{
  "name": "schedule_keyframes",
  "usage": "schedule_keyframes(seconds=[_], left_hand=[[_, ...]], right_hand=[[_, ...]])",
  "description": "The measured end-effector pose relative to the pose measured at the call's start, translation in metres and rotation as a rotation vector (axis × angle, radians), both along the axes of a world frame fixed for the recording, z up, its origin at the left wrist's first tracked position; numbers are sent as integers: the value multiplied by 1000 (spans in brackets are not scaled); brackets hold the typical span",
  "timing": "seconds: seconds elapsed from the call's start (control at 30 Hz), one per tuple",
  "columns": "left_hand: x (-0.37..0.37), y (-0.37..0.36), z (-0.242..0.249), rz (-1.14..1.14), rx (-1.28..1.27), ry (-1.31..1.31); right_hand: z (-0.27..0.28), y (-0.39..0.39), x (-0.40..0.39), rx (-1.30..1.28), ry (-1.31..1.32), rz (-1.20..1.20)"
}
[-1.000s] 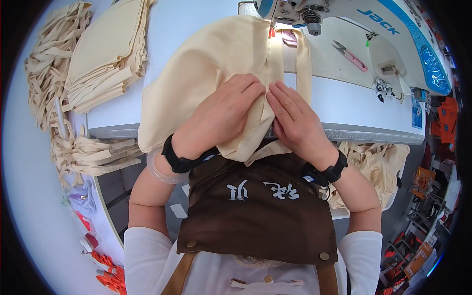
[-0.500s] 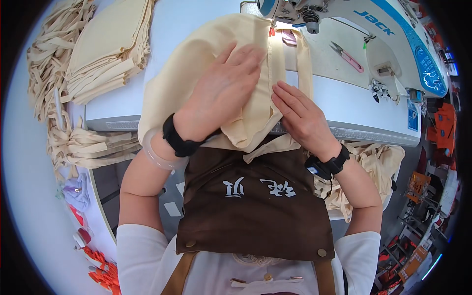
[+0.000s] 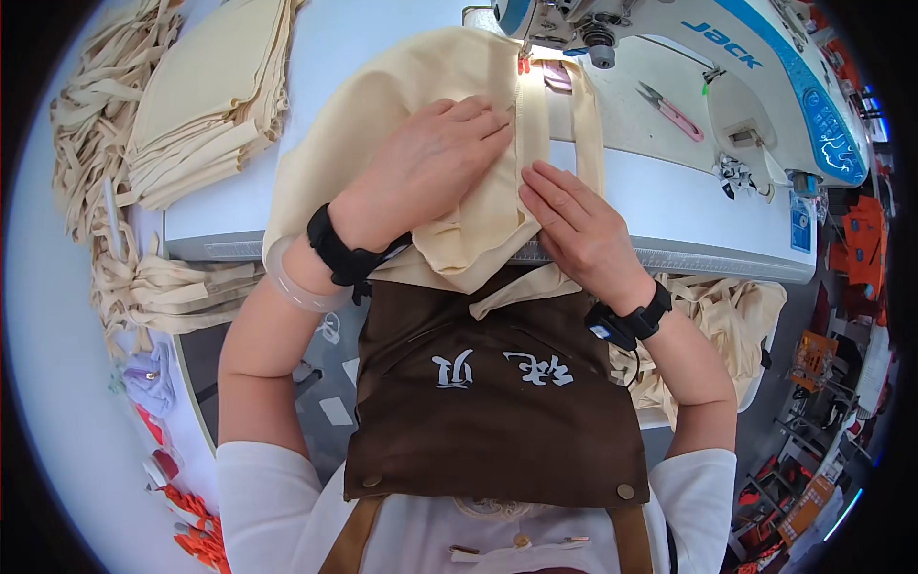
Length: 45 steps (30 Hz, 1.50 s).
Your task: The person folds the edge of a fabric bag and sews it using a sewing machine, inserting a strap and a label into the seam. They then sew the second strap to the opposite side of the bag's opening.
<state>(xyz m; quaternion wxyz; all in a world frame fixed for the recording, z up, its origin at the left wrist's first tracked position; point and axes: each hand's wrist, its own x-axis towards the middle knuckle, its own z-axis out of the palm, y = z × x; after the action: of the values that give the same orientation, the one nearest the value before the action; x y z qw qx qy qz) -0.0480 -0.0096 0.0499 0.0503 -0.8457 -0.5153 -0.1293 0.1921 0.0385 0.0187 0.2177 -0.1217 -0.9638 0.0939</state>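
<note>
A cream cloth piece [image 3: 373,96], apparently a bag, lies under the sewing machine [image 3: 669,48], its seam running up to the lit presser foot. My left hand [image 3: 430,163] rests palm down on the cloth left of the seam, fingers extended and slightly bent. To the right of that seam my right hand [image 3: 583,230] touches the fabric with its fingers stretched out side by side; its thumb is hidden. A cream strap [image 3: 588,120] loops along the right of the seam. Folded cloth hangs over the table's front edge toward my brown apron [image 3: 488,411].
Pink-handled thread snips [image 3: 674,113] lie on the machine bed. Stacked cream cloth panels [image 3: 206,86] and a heap of straps [image 3: 105,105] are at the left. More cream cloth [image 3: 717,325] sits below the table's right side. The table's front edge [image 3: 688,263] carries a ruler.
My left hand has drawn back a little toward me and its fingers are more bent. The right hand stays at the seam. The view has shifted slightly.
</note>
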Motion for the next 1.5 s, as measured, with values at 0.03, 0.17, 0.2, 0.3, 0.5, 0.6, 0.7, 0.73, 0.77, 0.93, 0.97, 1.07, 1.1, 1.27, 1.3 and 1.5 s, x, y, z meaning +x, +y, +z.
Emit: schedule_keyframes(seconds=[0.03, 0.17, 0.2, 0.3, 0.5, 0.6, 0.7, 0.73, 0.77, 0.93, 0.97, 1.07, 1.1, 1.27, 1.3, 1.5], left_hand=[[1, 1, 1, -13, 11, -4], [6, 7, 7, 80, -74, 56], [7, 8, 8, 87, -78, 54], [9, 8, 7, 121, -97, 15], [8, 7, 7, 148, -135, -49], [13, 1, 9, 175, -165, 11], [11, -1, 3, 149, -67, 0], [10, -2, 1, 129, -11, -21], [11, -3, 0, 166, -57, -23], [26, -8, 0, 255, -127, -78], [26, -8, -1, 248, -118, -63], [27, -9, -6, 245, -92, -26], [28, -9, -7, 248, -84, -16], [33, -10, -10, 266, -42, 21], [33, -10, -11, 271, -35, 27], [36, -10, -9, 283, -36, 32]], right_hand=[[-1, -1, 0, -4, 0, -3], [-1, 0, 1, -15, -17, 0], [-1, 0, 1, -20, -21, -1], [-1, 1, 2, -39, -19, 3], [-4, 3, 3, -43, -8, 8], [-6, 3, 3, -31, -4, 1], [-4, 2, 3, -39, -5, 0], [-4, 2, 3, -41, -5, -1], [-5, 2, 3, -41, -5, -3], [-4, 2, 2, -51, 0, -3], [-3, 2, 2, -53, -1, -5], [-3, 1, 3, -59, -10, 6], [-3, 1, 4, -59, -12, 10], [0, 0, 3, -42, -12, -3], [1, 0, 2, -37, -16, -6], [2, 2, 3, -10, -1, 1]])
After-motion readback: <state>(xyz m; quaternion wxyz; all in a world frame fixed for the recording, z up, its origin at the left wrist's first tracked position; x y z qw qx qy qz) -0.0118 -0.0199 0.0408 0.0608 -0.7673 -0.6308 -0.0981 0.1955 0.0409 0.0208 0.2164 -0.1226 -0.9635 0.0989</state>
